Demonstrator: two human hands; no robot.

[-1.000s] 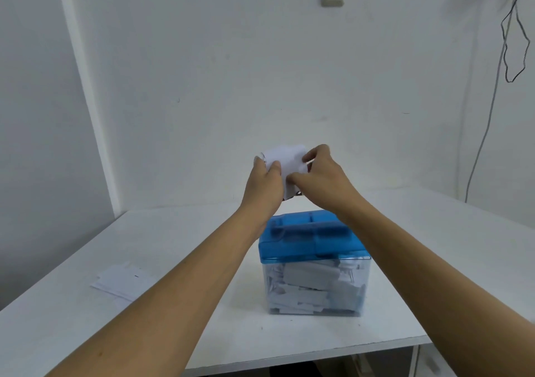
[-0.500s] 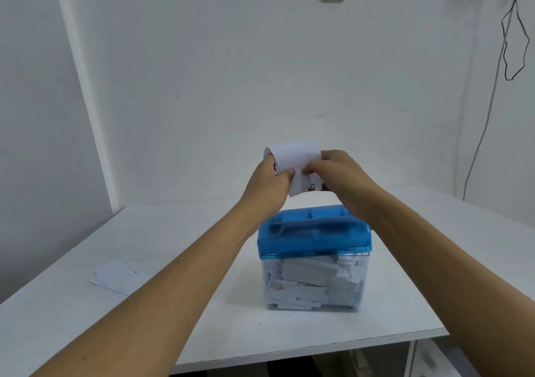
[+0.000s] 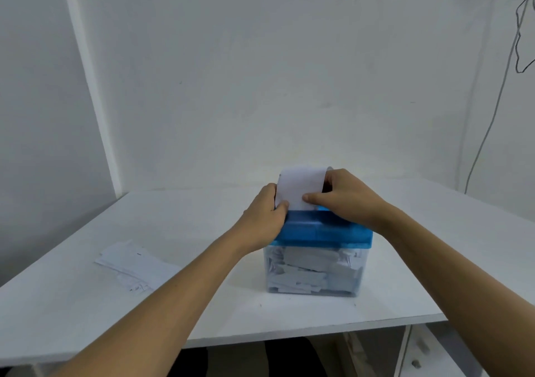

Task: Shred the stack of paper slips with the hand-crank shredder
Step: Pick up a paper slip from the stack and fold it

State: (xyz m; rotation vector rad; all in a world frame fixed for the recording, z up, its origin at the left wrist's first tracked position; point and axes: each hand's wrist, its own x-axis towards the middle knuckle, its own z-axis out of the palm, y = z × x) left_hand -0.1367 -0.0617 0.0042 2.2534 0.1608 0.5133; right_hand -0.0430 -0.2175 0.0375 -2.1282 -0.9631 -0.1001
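Together, the left hand (image 3: 265, 217) and right hand (image 3: 344, 200) are pinching a paper slip (image 3: 299, 187) upright against the blue top of the shredder (image 3: 318, 232), which is standing on the surface (image 3: 202, 313). The stack of slips (image 3: 133, 263) is lying well to its left.

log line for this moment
left hand pinches paper slip | right hand pinches it | slip upright at shredder top | paper stack on table

blue-lidded clear shredder (image 3: 318, 232), white slip (image 3: 299, 188)
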